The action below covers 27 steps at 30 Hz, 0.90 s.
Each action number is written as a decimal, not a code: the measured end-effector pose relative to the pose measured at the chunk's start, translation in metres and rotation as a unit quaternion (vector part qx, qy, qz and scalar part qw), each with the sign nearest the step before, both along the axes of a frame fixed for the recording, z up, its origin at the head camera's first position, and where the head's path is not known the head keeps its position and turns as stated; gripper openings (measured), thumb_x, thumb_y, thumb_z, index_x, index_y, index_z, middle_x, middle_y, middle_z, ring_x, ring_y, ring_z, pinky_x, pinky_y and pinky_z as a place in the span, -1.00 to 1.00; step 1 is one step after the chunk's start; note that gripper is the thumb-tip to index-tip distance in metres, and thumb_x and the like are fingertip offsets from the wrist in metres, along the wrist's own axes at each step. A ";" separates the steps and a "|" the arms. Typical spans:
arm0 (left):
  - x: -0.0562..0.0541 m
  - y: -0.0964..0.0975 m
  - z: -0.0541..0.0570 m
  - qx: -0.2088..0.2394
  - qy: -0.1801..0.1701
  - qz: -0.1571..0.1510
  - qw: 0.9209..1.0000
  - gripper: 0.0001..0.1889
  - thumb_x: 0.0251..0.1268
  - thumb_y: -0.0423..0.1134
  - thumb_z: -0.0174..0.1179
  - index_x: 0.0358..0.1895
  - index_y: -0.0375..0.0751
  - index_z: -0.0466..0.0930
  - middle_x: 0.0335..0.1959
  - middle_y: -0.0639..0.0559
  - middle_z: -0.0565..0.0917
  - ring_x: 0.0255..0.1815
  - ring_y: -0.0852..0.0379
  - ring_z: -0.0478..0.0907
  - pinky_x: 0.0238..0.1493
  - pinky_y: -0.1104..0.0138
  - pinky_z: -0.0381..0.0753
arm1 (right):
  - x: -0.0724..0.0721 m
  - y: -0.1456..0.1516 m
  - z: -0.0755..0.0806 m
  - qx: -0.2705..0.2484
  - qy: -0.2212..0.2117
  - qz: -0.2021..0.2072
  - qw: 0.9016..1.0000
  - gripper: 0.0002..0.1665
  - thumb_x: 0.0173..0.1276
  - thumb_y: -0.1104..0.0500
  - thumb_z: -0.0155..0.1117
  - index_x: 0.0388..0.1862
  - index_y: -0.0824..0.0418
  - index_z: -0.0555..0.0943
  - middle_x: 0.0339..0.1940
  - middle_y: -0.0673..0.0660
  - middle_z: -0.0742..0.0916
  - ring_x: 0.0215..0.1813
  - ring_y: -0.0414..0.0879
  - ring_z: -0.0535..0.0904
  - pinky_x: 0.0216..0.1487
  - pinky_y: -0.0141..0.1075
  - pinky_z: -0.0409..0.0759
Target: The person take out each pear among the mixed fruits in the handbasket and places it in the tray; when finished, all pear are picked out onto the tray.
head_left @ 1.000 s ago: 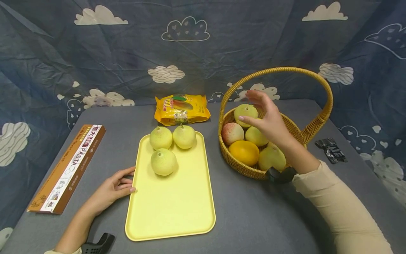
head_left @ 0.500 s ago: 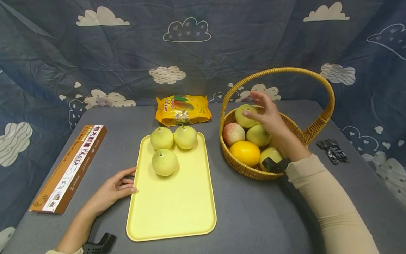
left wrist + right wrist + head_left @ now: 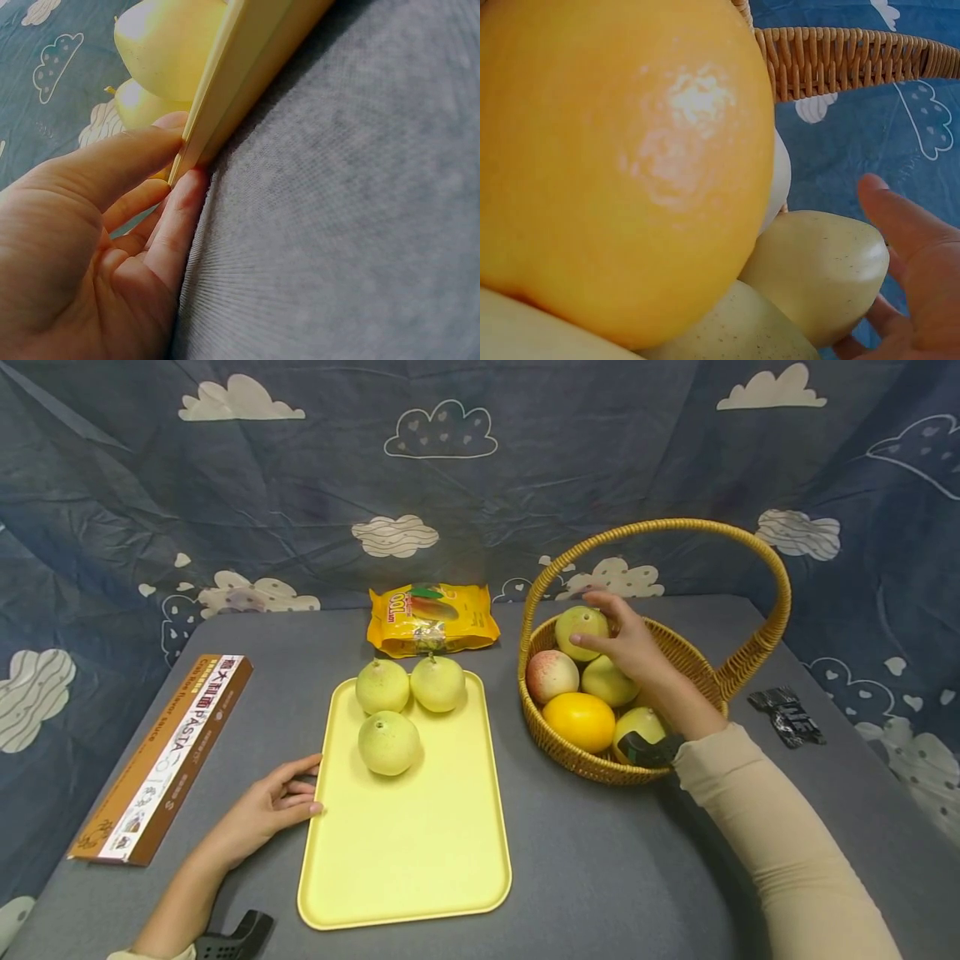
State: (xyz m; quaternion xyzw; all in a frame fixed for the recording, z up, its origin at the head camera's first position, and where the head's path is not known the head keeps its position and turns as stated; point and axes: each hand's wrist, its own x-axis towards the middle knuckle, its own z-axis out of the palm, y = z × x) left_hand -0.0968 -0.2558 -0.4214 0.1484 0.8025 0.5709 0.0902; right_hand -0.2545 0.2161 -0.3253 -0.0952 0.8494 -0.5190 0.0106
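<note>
In the head view my left hand (image 3: 266, 810) is at the left edge of a yellow tray (image 3: 408, 860). The left wrist view shows the thumb over its rim and a finger against its outer wall. Three pale green pears (image 3: 388, 743) sit at the tray's far end. My right hand (image 3: 633, 647) reaches into a wicker basket (image 3: 558, 758), spread around a green pear (image 3: 579, 628) at the back. The right wrist view leaves a gap between the thumb and that pear (image 3: 821, 270). A peach (image 3: 552, 677), a yellow-orange fruit (image 3: 579, 722) and more pears (image 3: 609, 681) share the basket.
A tall handle (image 3: 660, 527) arches over the basket. Behind the tray lies a yellow snack bag (image 3: 433, 618). A long pasta box (image 3: 165, 760) is at the left, and a small black packet (image 3: 787, 717) lies right of the basket. A cloud-printed cloth (image 3: 300, 485) hangs behind.
My right hand has come in closer around the back pear, with its wrist and sleeve shifting slightly left and nearer the basket. The left hand stays at the tray edge.
</note>
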 end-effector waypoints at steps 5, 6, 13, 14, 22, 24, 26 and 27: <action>0.000 0.000 0.000 0.003 -0.001 0.000 1.000 -0.35 0.12 -0.42 0.21 0.28 -0.45 0.14 0.09 -0.34 0.30 -0.15 0.27 0.47 -0.17 0.48 0.51 | -0.003 0.001 -0.006 0.016 -0.023 -0.002 1.000 -0.22 0.17 0.06 0.29 0.33 0.06 0.19 0.31 0.10 0.26 0.13 0.04 0.32 0.03 -0.10 0.37; 0.000 0.000 0.000 0.003 -0.001 0.000 1.000 -0.35 0.12 -0.43 0.21 0.28 -0.45 0.14 0.09 -0.34 0.30 -0.15 0.27 0.47 -0.17 0.48 0.51 | -0.003 0.001 -0.007 0.018 -0.026 -0.003 1.000 -0.23 0.17 0.06 0.29 0.33 0.04 0.19 0.30 0.10 0.27 0.10 0.04 0.34 -0.01 -0.11 0.38; 0.000 0.000 0.001 -0.002 -0.008 -0.002 1.000 -0.34 0.14 -0.38 0.21 0.30 -0.40 0.14 0.10 -0.33 0.29 -0.13 0.25 0.47 -0.16 0.46 0.51 | -0.004 0.001 -0.009 0.034 -0.024 0.007 0.999 -0.22 0.20 0.15 0.27 0.35 0.02 0.15 0.28 0.16 0.27 0.08 0.10 0.33 -0.04 -0.06 0.36; 0.000 0.000 0.001 -0.003 -0.008 -0.002 1.000 -0.34 0.14 -0.38 0.20 0.30 -0.39 0.14 0.11 -0.33 0.29 -0.13 0.25 0.47 -0.15 0.46 0.51 | -0.003 0.001 -0.008 0.035 -0.025 0.008 0.999 -0.21 0.20 0.16 0.27 0.36 0.02 0.14 0.29 0.16 0.26 0.08 0.11 0.32 -0.04 -0.05 0.36; 0.001 0.000 0.002 -0.002 -0.009 -0.001 1.000 -0.35 0.14 -0.39 0.20 0.30 -0.39 0.14 0.10 -0.33 0.30 -0.13 0.25 0.47 -0.16 0.46 0.50 | -0.004 0.000 -0.007 0.038 -0.019 -0.015 0.999 -0.21 0.13 0.21 0.34 0.31 0.07 0.21 0.26 0.18 0.30 0.03 0.13 0.36 -0.07 -0.05 0.39; 0.001 0.000 0.002 -0.001 -0.007 -0.001 1.000 -0.35 0.14 -0.39 0.20 0.30 -0.40 0.14 0.10 -0.33 0.30 -0.13 0.25 0.47 -0.16 0.47 0.50 | -0.003 0.000 -0.005 0.037 -0.017 -0.024 0.999 -0.21 0.11 0.20 0.36 0.30 0.07 0.23 0.25 0.19 0.31 0.01 0.13 0.37 -0.08 -0.06 0.41; 0.001 0.000 0.002 0.001 -0.005 -0.001 1.000 -0.35 0.14 -0.40 0.20 0.30 -0.41 0.14 0.09 -0.33 0.30 -0.13 0.25 0.47 -0.16 0.47 0.50 | -0.002 0.000 -0.003 0.040 -0.016 -0.031 0.999 -0.20 0.09 0.17 0.37 0.30 0.07 0.23 0.23 0.20 0.32 0.00 0.13 0.38 -0.09 -0.07 0.42; 0.000 0.000 0.002 0.001 -0.003 -0.002 1.000 -0.35 0.14 -0.40 0.20 0.30 -0.41 0.14 0.09 -0.33 0.30 -0.14 0.24 0.47 -0.16 0.47 0.51 | -0.001 0.000 -0.001 0.038 -0.021 -0.035 0.998 -0.18 0.08 0.14 0.38 0.30 0.05 0.23 0.21 0.21 0.33 0.00 0.13 0.38 -0.09 -0.07 0.43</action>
